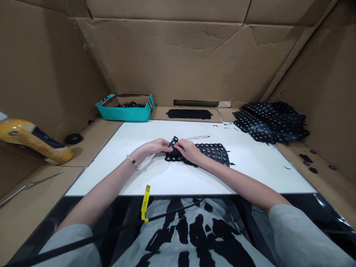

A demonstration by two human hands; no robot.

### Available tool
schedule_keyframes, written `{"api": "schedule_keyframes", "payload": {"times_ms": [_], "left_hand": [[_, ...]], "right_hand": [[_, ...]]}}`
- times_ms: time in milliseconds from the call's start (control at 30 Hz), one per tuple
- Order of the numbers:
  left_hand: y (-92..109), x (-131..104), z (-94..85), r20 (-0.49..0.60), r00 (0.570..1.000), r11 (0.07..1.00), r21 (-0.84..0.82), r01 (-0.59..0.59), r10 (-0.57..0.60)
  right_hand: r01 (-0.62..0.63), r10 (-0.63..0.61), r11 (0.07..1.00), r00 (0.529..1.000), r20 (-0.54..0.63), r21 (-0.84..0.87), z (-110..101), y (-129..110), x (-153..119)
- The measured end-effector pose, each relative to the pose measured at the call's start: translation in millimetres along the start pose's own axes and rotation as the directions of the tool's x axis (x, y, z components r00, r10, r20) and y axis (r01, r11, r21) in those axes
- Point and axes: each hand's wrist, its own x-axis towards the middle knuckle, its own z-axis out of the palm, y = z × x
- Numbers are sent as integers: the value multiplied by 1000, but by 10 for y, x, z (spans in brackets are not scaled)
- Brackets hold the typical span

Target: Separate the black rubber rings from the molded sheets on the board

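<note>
A black rubber sheet (215,151) with rows of round raised rings lies on the white board. Its left end is lifted and folded a little between my hands. My left hand (155,147) pinches that left end with thumb and fingers. Close beside it, my right hand (190,150) has its fingertips pinched on the same end, with the wrist over the sheet. Whether a small piece sits between the right fingertips is hidden. Just behind the right hand lies a slim pointed metal tool (200,137).
A teal box (125,113) of black pieces stands back left. Behind the board lies another black sheet (189,114); a pile of dotted black sheets (274,122) is back right. Left are a yellow bottle (36,139) and scissors (29,185). Black scraps (306,158) lie right.
</note>
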Motion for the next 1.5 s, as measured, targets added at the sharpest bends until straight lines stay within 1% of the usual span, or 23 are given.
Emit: {"api": "schedule_keyframes", "payload": {"times_ms": [33,67,100,133,167,200,233,300,333,367,433,533,567,633,700,800,900,1000,1100,1167,1233,1367,1500], "left_hand": [[1,-9,5,10,1000,1000,1,3,-3],[1,-17,12,21,1000,1000,2,7,-7],[0,-25,21,34,999,1000,4,12,-12],[-1,-33,31,43,999,1000,5,16,-16],[-1,-39,40,49,999,1000,4,20,-20],[3,-46,48,54,998,1000,-4,23,-22],[11,-52,53,56,998,1000,-21,22,-21],[39,-64,53,61,998,998,-62,15,-11],[57,-70,50,60,998,997,-76,10,-5],[77,-77,46,57,998,997,-83,3,2],[111,-88,37,43,999,997,-75,-5,8],[126,-92,36,34,999,999,-54,0,2],[121,-89,39,36,999,999,-46,-5,7],[103,-81,50,38,999,999,-37,-25,27],[86,-73,61,34,998,998,-43,-44,45],[64,-60,75,8,999,997,-54,-47,48],[31,-43,90,-19,998,998,-28,-53,53],[3,-30,126,-42,997,997,-24,-68,67],[14,-36,179,-78,995,996,-66,-65,60],[42,-45,210,-104,994,994,-91,-53,43],[72,-46,229,-137,990,992,-121,-38,21],[93,-18,238,-191,981,975,-221,-11,-33],[71,4,262,-193,978,960,-279,18,-74]], "right_hand": [[-106,110,989,994,-27,105,14,17,14],[-224,238,950,970,-42,216,13,46,33],[-336,370,883,928,-47,328,-7,84,54],[-423,489,792,872,-41,439,-44,124,74],[-473,578,692,815,-26,545,-96,161,92],[-487,635,598,773,-6,636,-157,187,103],[-479,661,523,751,20,705,-219,198,109],[-453,661,435,747,65,778,-317,170,105],[-455,649,425,756,87,782,-343,133,96],[-470,633,437,766,109,767,-351,87,85],[-514,593,499,790,157,698,-322,-19,55],[-555,518,653,823,232,515,-223,-170,-2],[-540,491,714,840,231,445,-189,-213,-22],[-483,447,818,876,181,313,-135,-284,-53],[-437,423,872,899,109,221,-102,-334,-69],[-431,428,891,902,53,144,-96,-372,-67],[-440,437,894,898,58,81,-121,-386,-56],[-416,415,909,907,75,-7,-137,-420,-65],[-330,349,925,934,81,-187,-139,-510,-96],[-260,303,913,948,98,-314,-146,-591,-117],[-214,281,894,952,120,-393,-164,-661,-127],[-206,278,888,953,123,-412,-210,-690,-113],[-264,310,900,947,82,-347,-210,-627,-90]]}}
